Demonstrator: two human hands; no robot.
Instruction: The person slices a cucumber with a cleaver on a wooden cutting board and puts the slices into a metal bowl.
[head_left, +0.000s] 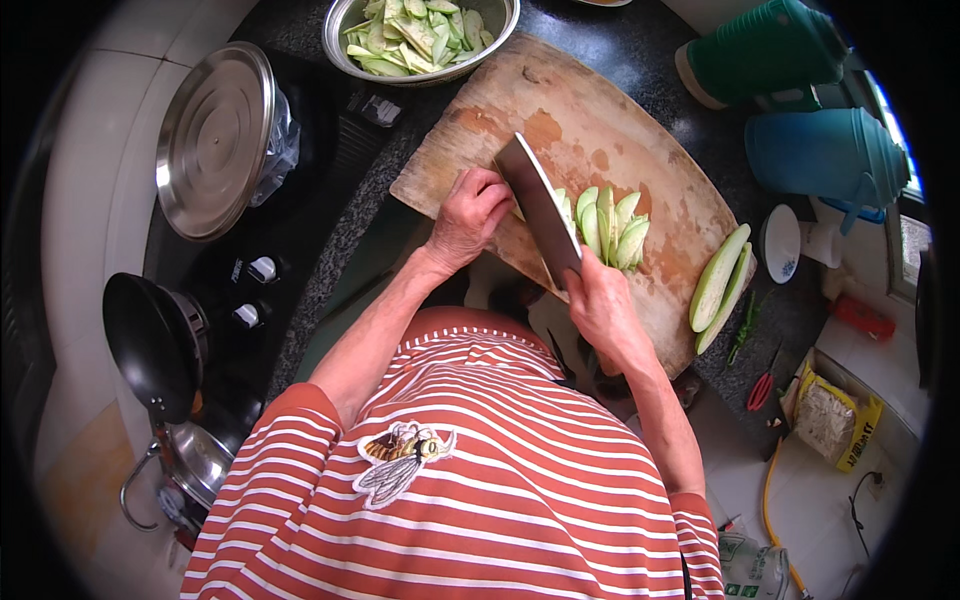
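Observation:
My right hand (604, 304) grips the handle end of a broad-bladed cleaver (536, 210), its blade slanting up and left over the wooden cutting board (480, 112). Just left of the blade is my left hand (472, 214), its fingers curled near the board's edge; the blade side may hide what they touch. Right of the cleaver lie pale green slices (615, 225), peeled eggplant or a similar vegetable. Two long peeled pieces (718, 281) rest side by side at the board's right end. A metal bowl (336, 46) at the top holds many more slices.
On the left, a black stove (247, 277) bears a pot with a metal lid (214, 142) and a black wok (146, 349). Green (765, 52) and blue (825, 157) thermos jugs stand right of the board. A small white bowl (780, 244) and red-handled scissors (761, 390) are near them.

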